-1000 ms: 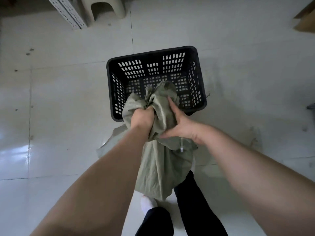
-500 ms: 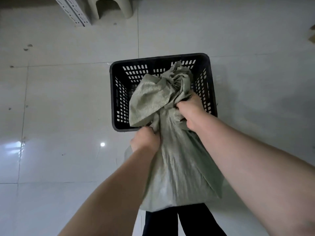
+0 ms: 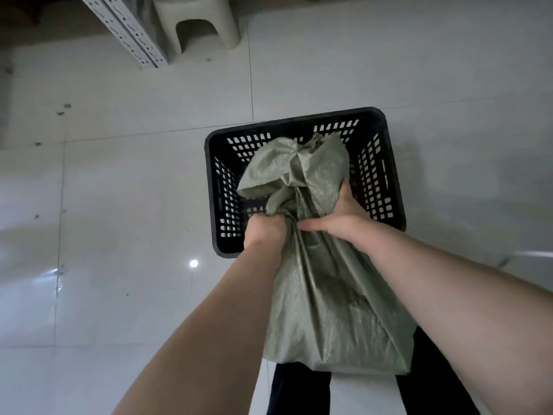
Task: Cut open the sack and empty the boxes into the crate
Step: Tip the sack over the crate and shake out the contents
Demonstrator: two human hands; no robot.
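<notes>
Sack (image 3: 326, 307) gripped by left hand (image 3: 264, 232) and right hand (image 3: 344, 218) over crate (image 3: 389, 175).

Olive-green woven sack (image 3: 329, 310); black perforated crate (image 3: 374, 181); pale grey tiled floor (image 3: 119, 205)

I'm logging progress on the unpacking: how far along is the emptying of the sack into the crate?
Done: the grey-green woven sack is lifted, its bunched top over the black slotted plastic crate. In hand: the left hand clenches the neck, and the right hand presses its side. Left: no boxes show in the crate, and the sack bulges full. Whether it is cut open cannot be told.
</notes>
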